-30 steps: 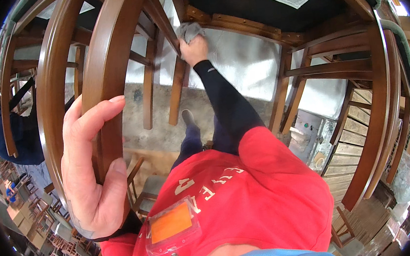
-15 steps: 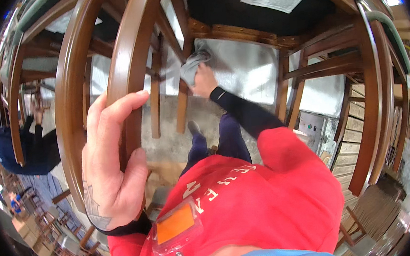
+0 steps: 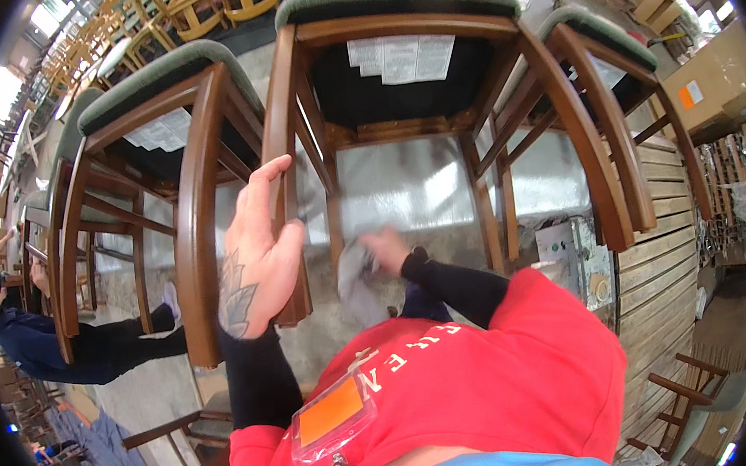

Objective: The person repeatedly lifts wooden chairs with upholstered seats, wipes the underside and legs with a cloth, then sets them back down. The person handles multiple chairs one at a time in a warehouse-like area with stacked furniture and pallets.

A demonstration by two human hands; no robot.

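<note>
A brown wooden chair [image 3: 406, 28] with a green-grey padded seat is tipped so that its black underside faces me, with white printed sheets [image 3: 415, 58] on it. My left hand [image 3: 259, 252] lies against the chair's left front leg, fingers stretched out and thumb apart. Lower and to the right, my right hand [image 3: 385, 251] is closed on a grey cloth [image 3: 358, 289], which hangs below the fingers between the chair's legs and my body. Motion blurs this hand and the cloth.
Similar chairs stand close by on the left [image 3: 173, 131] and right [image 3: 592, 54]. Wooden slats [image 3: 657, 284] and a cardboard box [image 3: 719, 83] are at right. At far left a person in dark clothes [image 3: 46, 346] is low near the chairs. Light wooden chairs [image 3: 181, 14] fill the back.
My view has shifted, showing more of the seat and neighbouring chairs. My right hand has drawn the cloth back toward my body from the chair's inner leg. My left hand stays at the front leg, fingers straighter.
</note>
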